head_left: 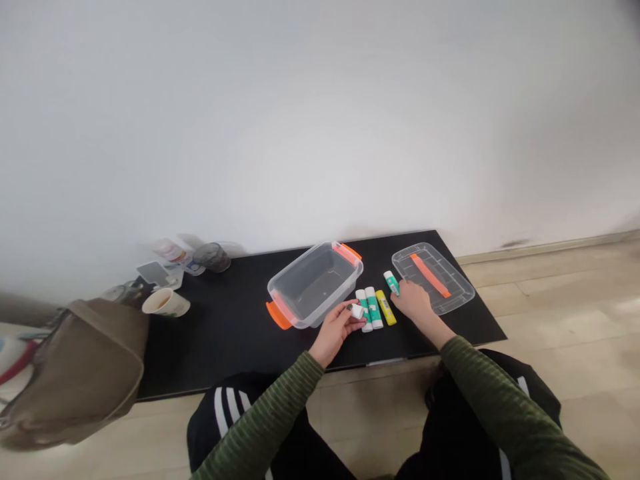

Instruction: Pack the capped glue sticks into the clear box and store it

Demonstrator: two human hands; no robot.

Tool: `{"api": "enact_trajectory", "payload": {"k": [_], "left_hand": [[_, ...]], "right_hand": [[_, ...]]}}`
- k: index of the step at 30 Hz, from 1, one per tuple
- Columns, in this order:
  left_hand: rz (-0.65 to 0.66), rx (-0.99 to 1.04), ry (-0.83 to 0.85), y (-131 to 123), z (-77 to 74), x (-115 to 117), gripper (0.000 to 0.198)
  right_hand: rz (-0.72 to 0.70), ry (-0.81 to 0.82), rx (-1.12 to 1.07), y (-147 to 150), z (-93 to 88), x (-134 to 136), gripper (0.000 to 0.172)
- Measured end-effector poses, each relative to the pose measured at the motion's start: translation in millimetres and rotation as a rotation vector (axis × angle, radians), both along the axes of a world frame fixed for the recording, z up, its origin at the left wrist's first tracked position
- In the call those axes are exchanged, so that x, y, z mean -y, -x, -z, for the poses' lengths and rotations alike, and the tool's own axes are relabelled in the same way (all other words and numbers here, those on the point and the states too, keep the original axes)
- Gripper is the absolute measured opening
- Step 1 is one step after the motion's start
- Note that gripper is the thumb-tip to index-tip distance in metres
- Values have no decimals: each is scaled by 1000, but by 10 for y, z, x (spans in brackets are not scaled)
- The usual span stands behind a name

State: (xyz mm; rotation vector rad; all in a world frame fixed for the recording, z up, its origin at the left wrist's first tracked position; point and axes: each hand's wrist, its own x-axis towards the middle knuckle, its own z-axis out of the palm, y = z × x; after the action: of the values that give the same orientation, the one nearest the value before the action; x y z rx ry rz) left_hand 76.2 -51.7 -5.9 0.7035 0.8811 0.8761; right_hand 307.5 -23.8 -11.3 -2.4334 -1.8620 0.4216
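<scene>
My left hand (336,327) is closed on the near end of a green-and-white glue stick (364,308) lying on the black table (225,327). Beside it lie a second green-and-white glue stick (373,307) and a yellow glue stick (386,307), side by side. My right hand (413,300) grips another green glue stick (391,282), just right of the row. A clear plastic box (315,285) with orange latches stands open just left of the sticks. Its clear lid (433,277) with an orange handle lies flat to the right of my right hand.
At the table's left end stand a paper cup (166,304), a dark glass (212,257), a small bottle (173,252) and other small items. A brown bag (75,373) sits on the floor at left. A white wall rises behind the table.
</scene>
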Motion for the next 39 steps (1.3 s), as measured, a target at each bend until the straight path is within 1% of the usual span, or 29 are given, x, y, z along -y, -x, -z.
{"api": "enact_trajectory", "payload": {"k": [2,4,8,10,12,14,20,24,29,34,39], "left_hand": [[-42,73,79,-8,16,-9,33],[-60,128,135,-17,23,-19,29],[-102,216,166,-11,30,-37,22],[-127,244,163,1,39,-43,20],[-138,253,159,13,49,-45,19],[-141,253,153,23,57,-47,19],[-183,260,149,24,71,-45,16],[-193,239,137,18,107,-38,17],[-188,237,126,21,136,-32,19],[-167,217,100,17,113,-11,26],[-153,210,105,13,87,5,33]], "right_hand": [[10,-18,-29,20,-32,19,27],[-34,-75,-85,51,-71,76,26],[-249,-252,-225,157,-129,289,24],[-354,-315,-269,218,-140,408,25],[-428,-345,-294,268,-144,502,26],[-471,-350,-310,297,-146,557,27],[-504,-299,-281,299,-157,580,28],[-519,-302,-253,292,-161,589,29],[-558,-375,-261,246,-164,590,30],[-583,-458,-298,196,-143,579,31],[-576,-488,-345,186,-118,582,32]]}}
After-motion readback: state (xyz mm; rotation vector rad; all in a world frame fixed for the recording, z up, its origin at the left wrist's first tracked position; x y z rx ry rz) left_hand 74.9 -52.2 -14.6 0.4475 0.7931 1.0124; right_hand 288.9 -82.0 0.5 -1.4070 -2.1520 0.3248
